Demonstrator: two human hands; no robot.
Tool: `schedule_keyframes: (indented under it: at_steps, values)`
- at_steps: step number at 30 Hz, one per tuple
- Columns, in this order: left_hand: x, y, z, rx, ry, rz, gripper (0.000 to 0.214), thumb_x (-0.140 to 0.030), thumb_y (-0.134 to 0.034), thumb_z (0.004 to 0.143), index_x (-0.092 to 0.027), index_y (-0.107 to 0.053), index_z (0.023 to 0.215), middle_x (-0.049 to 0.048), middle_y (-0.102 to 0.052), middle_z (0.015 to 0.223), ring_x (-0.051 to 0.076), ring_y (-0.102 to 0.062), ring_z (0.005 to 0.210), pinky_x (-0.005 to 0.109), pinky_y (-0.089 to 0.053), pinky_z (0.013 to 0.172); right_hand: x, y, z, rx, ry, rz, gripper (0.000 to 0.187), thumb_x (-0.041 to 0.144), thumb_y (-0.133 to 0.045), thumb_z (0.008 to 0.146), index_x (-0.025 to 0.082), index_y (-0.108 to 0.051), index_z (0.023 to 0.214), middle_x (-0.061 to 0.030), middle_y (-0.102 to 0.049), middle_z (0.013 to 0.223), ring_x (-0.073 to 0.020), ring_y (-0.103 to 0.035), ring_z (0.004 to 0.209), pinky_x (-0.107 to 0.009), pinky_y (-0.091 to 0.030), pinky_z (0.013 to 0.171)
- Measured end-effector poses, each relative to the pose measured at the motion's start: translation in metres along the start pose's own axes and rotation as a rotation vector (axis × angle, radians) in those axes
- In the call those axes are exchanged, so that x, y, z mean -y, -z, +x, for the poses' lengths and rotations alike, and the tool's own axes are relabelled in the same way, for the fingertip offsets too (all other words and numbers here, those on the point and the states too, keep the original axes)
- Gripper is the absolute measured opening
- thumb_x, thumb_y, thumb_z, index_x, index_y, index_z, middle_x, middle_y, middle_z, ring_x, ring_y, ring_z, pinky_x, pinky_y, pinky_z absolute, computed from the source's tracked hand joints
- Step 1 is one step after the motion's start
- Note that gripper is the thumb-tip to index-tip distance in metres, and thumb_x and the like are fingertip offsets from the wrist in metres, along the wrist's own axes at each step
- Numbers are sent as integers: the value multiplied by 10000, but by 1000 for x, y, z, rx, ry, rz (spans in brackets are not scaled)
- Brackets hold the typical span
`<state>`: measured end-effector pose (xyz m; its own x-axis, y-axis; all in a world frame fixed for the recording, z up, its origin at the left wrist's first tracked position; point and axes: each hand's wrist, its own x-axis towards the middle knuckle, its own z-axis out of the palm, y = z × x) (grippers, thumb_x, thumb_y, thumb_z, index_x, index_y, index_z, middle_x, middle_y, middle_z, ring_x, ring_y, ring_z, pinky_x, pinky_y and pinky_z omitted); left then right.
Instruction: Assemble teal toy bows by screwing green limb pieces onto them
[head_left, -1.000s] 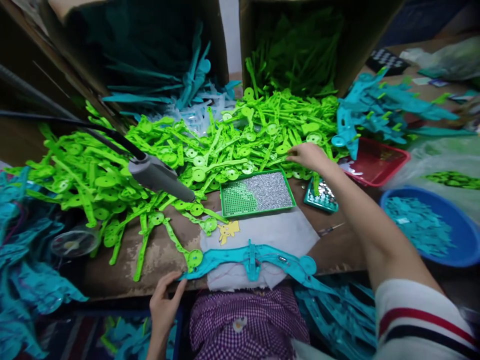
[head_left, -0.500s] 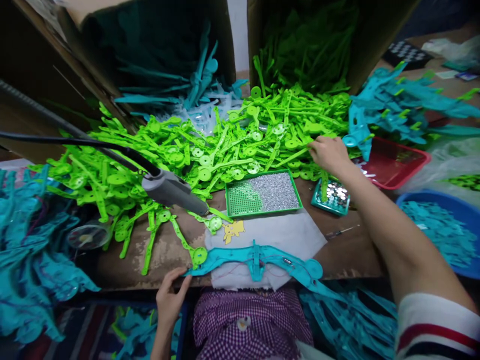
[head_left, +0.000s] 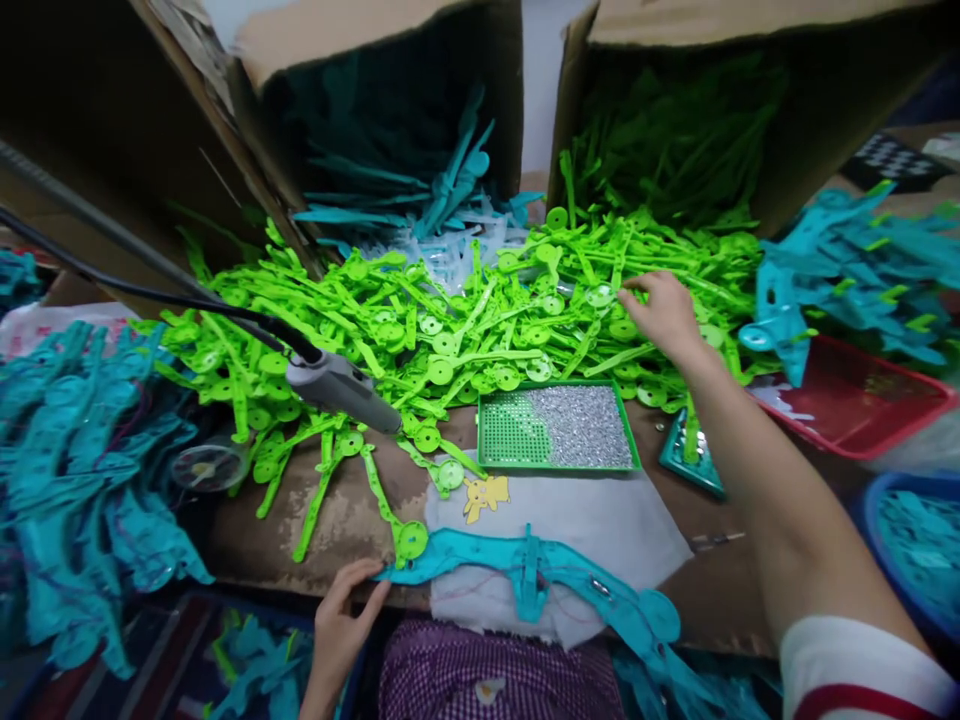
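My right hand (head_left: 666,312) reaches into a big heap of bright green plastic parts (head_left: 450,310), its fingers curled on pieces at the heap's right side. My left hand (head_left: 341,620) rests at the table's near edge, fingertips touching the left end of a long teal plastic part (head_left: 540,575). That teal part lies across a white cloth (head_left: 585,525). Behind the cloth sits a green tray (head_left: 556,425) full of small silver screws.
A grey powered screwdriver (head_left: 337,388) hangs on a black cable over the green heap. Two cardboard boxes (head_left: 420,90) stand at the back with teal and green parts. A red tray (head_left: 862,400), a blue basin (head_left: 907,540) and teal piles (head_left: 82,450) flank the table.
My right hand moved from the heap's near right edge up and farther back into the green parts. The camera tilted down and left. My left hand stayed on the teal part's end.
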<state>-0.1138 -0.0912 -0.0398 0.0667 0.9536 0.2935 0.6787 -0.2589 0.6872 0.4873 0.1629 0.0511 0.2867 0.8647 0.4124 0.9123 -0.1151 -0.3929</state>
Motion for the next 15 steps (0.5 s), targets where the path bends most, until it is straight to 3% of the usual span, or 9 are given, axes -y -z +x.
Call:
schedule_keyframes:
  at_steps: [5,7,11,13,15]
  values:
    - [-2,3,0,35,20,5,201,-413,-749,835,-216,-763,872,50,-780,904,217,-771,837,291,-650,754,22,-14,22,-50,-44,-24,459,437,-466,971,137,-677,1246,-214,-642,1247,-354,-601,1161,-508,-457,1005]
    - [-3,3,1,37,29,-2,201,-415,-747,838,-217,-764,872,51,-780,903,216,-771,839,291,-649,756,40,-20,24,-59,54,-37,450,387,-401,1002,144,-658,1281,-211,-637,1274,-341,-588,1185,-501,-452,1005]
    - [-4,2,2,31,34,-3,192,-406,-752,834,-215,-759,860,52,-775,890,207,-766,835,288,-644,763,88,-43,24,148,422,-125,444,207,-402,968,203,-630,1348,-145,-667,1312,-302,-547,1265,-500,-401,1046]
    - [-4,1,1,23,33,-15,197,-406,-747,840,-211,-759,866,57,-775,893,207,-764,843,294,-643,769,107,-50,26,277,487,-236,424,139,-457,905,205,-683,1258,-125,-727,1180,-300,-576,1199,-537,-352,1074]
    - [-4,0,1,23,39,-25,207,-411,-741,845,-206,-760,873,62,-775,896,208,-762,849,298,-642,767,119,-47,28,316,476,-322,343,124,-486,878,170,-725,1119,-137,-741,1095,-301,-593,1131,-566,-312,1092]
